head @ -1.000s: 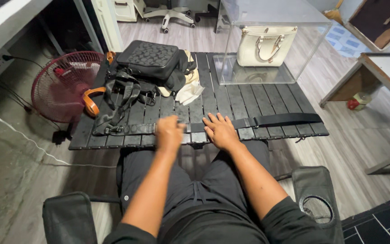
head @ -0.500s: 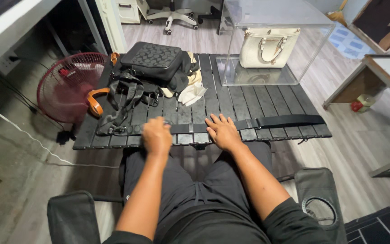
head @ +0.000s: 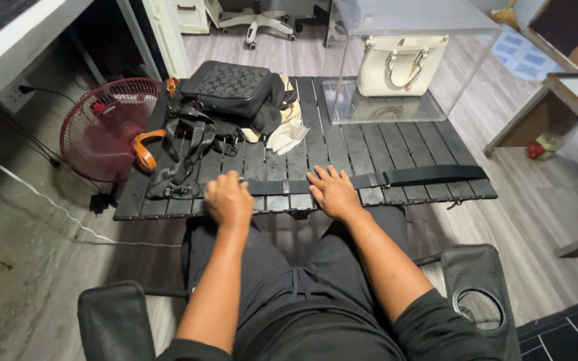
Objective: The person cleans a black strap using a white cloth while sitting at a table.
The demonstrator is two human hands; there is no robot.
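A long black strap (head: 409, 176) lies flat along the near edge of a black slatted table (head: 342, 144). My left hand (head: 227, 198) is curled over the strap near its left end, close to a metal clip (head: 180, 191). My right hand (head: 333, 192) rests flat, fingers spread, pressing the strap down near the middle. Behind the strap sits a black patterned bag (head: 230, 87) on a pile of dark straps and a cream cloth (head: 286, 136).
A clear plastic box (head: 403, 60) holding a cream handbag (head: 400, 65) stands at the table's far right. A red floor fan (head: 105, 127) is left of the table, with an orange-brown handle (head: 143, 150) beside it. A wooden bench (head: 556, 107) is at right.
My left hand has slid leftward along the strap and closed over it. My right hand stays flat in place. The view shifted slightly.
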